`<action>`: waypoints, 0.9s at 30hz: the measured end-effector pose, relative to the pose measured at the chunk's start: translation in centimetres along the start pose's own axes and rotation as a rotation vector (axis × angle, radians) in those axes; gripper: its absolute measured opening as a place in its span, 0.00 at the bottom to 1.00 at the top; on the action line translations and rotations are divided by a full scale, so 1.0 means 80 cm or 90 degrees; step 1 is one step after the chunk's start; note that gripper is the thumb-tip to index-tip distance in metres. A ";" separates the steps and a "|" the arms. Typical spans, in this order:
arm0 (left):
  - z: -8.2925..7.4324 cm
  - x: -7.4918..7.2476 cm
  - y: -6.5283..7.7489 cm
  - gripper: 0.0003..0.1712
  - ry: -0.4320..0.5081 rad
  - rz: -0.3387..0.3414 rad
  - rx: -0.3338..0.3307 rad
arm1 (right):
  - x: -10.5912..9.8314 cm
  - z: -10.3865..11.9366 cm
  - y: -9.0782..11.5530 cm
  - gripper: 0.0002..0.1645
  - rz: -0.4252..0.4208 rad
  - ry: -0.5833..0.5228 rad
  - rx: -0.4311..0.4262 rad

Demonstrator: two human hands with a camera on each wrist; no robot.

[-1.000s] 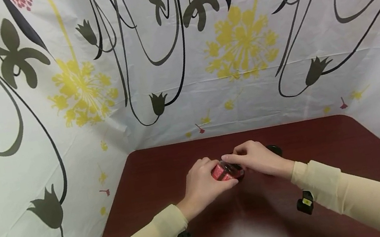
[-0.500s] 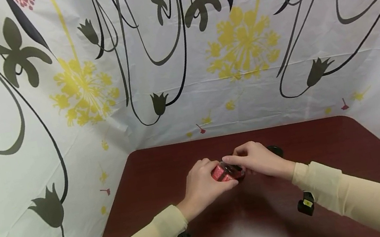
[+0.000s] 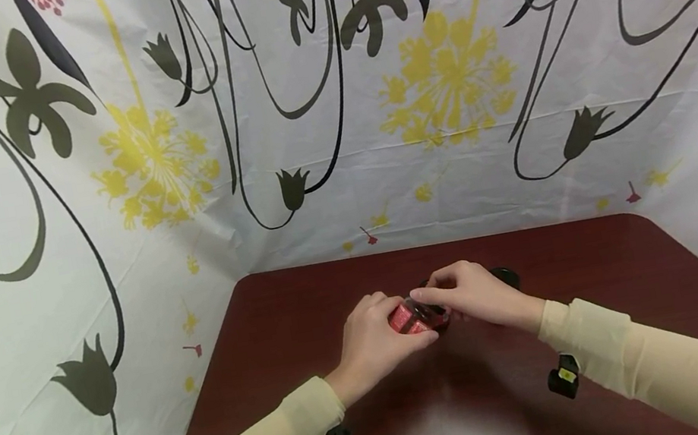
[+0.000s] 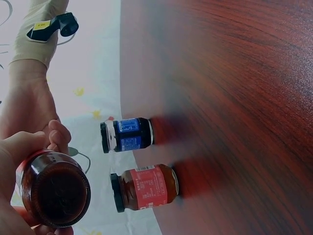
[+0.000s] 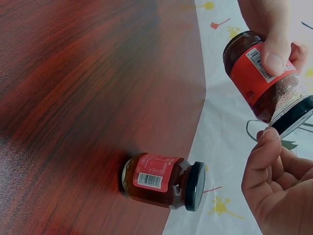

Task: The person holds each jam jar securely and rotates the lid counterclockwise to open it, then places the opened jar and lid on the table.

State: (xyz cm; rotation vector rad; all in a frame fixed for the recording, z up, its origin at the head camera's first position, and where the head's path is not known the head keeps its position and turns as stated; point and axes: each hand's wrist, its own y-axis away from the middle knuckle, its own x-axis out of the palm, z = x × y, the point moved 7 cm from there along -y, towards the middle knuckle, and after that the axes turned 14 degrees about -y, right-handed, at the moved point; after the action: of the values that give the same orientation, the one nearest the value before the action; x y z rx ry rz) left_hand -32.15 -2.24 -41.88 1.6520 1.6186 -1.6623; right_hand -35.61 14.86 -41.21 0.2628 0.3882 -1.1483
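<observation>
My left hand [image 3: 372, 337] grips a glass jar [image 3: 411, 319] of dark contents around its red label. The jar is held tilted, its rounded base facing the left wrist view and its black lid [image 5: 296, 115] toward my right hand [image 3: 475, 292]. In the right wrist view, the right thumb and a fingertip pinch at the lid's edge, other fingers curled. Clear glass shows at the jar's neck below the lid. Whether anything thin lies between the right fingertips is too small to tell.
A red-labelled jar [image 4: 149, 187] with a black lid stands on the dark red table [image 3: 306, 294]. Beside it stands a blue-labelled jar [image 4: 131, 134], also lidded. A patterned white cloth [image 3: 335, 135] hangs behind the table and along both sides.
Both hands stay at the jar in nearly the same place. The right hand's fingers shift very slightly at the lid.
</observation>
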 end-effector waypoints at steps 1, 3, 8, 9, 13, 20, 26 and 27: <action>0.000 0.000 0.000 0.29 0.002 0.000 0.001 | 0.000 0.000 0.000 0.26 0.000 0.000 0.000; -0.001 0.000 0.000 0.29 0.005 0.000 0.001 | 0.000 -0.001 0.000 0.26 0.000 -0.001 -0.001; -0.001 0.000 0.000 0.29 0.013 0.001 0.002 | 0.000 -0.002 0.001 0.25 0.002 -0.001 -0.004; -0.001 0.001 0.000 0.29 0.015 0.002 0.002 | 0.000 -0.002 0.001 0.25 0.003 -0.002 -0.005; 0.000 0.002 0.002 0.29 0.021 0.005 -0.001 | 0.000 -0.003 0.002 0.25 0.005 -0.002 -0.005; 0.001 0.004 0.003 0.28 0.034 0.005 -0.001 | 0.000 -0.002 0.003 0.25 0.006 0.001 -0.005; 0.001 0.004 0.004 0.28 0.041 0.001 -0.003 | 0.000 -0.002 0.003 0.24 0.007 0.008 -0.016; 0.001 0.004 0.004 0.28 0.042 0.001 -0.003 | 0.000 -0.001 0.003 0.24 0.007 0.009 -0.016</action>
State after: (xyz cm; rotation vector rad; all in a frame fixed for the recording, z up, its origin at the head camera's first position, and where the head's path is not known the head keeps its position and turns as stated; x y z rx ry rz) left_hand -32.03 -2.27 -42.31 1.7230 1.6500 -1.6182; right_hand -35.37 14.99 -41.33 0.2508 0.4131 -1.1312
